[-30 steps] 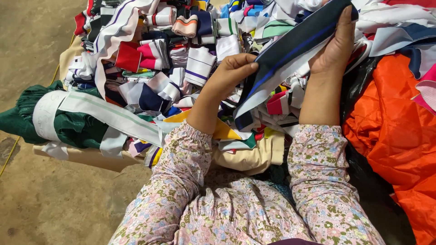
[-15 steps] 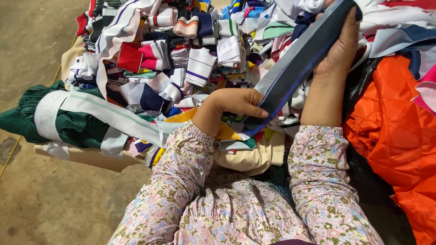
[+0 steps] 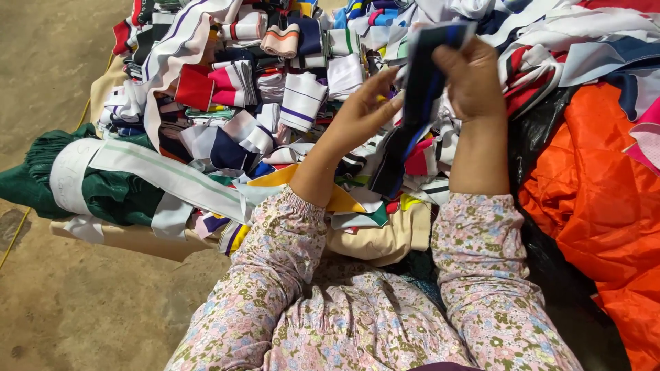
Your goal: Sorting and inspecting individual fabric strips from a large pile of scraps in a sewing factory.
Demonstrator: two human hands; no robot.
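Both hands are raised over a heap of knitted collar and cuff strips, and between them hangs one dark navy ribbed strip with a blue stripe (image 3: 416,103). The right hand (image 3: 473,79) grips the strip's upper end — its fingers curl shut over the top edge, the back of the hand turned toward the camera, so the fingertips themselves are hidden behind the fabric. The left hand (image 3: 363,110) comes in from the left side with the thumb and fingers drawn together, pinching the strip's left edge a little below the right hand; its fingers are only slightly parted, not spread. From the two grips the strip drops down and to the left, its lower end resting on the pile near the left forearm.

Both arms wear sleeves of pale pink floral cloth (image 3: 275,275) with gathered cuffs. The heap (image 3: 289,89) holds folded strips in white, red, navy, pink and striped mixes, stacked close together. To the left lies a dark green bundle (image 3: 113,189) with a wide white band (image 3: 172,178) lying across it — well apart from both hands. To the right, just beside the right forearm, sits a mass of bright orange fabric (image 3: 591,199) against some black material (image 3: 536,137). Beneath everything is a bare, brownish concrete floor (image 3: 48,82)
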